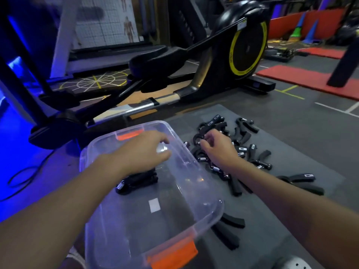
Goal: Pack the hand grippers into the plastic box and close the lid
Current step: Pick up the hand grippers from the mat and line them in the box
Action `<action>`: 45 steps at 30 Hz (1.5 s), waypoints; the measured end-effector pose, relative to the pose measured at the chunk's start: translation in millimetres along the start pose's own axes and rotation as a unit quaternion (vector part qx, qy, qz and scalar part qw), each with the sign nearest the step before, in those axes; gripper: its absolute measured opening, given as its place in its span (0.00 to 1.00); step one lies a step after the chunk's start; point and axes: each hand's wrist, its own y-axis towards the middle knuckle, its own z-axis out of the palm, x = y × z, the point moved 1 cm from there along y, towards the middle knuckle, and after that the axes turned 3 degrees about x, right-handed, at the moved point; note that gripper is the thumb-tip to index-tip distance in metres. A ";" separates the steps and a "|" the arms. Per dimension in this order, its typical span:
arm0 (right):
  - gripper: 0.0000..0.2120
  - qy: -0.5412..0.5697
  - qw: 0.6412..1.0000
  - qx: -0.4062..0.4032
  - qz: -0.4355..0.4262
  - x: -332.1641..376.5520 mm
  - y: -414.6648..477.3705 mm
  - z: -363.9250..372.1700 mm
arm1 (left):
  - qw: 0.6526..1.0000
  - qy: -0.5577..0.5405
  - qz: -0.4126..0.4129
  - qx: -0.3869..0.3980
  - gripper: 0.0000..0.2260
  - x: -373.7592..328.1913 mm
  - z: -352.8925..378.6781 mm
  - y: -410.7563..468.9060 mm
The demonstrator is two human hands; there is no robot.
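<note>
Black hand gripper (195,139) pinched in right fingers (208,144).

Gym floor clutter, blue glow on the left

Black elliptical trainer (194,53) with a yellow-ringed flywheel at the back, grey floor mat (291,136) in front, red mats (303,76) off right, blue and green cones (311,32) way behind those, gridded anatomy poster (108,22) on the wall, wheel marking (97,81) below it, black cable (21,177) looped far left.
</note>
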 end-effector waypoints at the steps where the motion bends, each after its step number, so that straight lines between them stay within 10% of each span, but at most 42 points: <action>1: 0.06 -0.020 1.000 0.003 0.022 -18.4 -3.5 -2.5 | 1.000 0.000 0.010 0.009 0.18 -9.0 7.8 1.4; 16: 0.20 -0.142 0.928 0.332 0.088 -158.2 -96.7 31.2 | 0.990 0.061 0.022 0.129 0.43 -62.5 71.3 16.7; 33: 0.15 -0.157 0.929 0.300 0.148 -181.1 -106.2 4.6 | 0.989 0.071 0.040 0.127 0.39 -66.1 69.8 11.0; 45: 0.10 0.114 0.959 0.199 0.164 -136.0 -76.4 -16.2 | 0.987 0.076 0.043 0.138 0.40 -63.1 71.3 13.1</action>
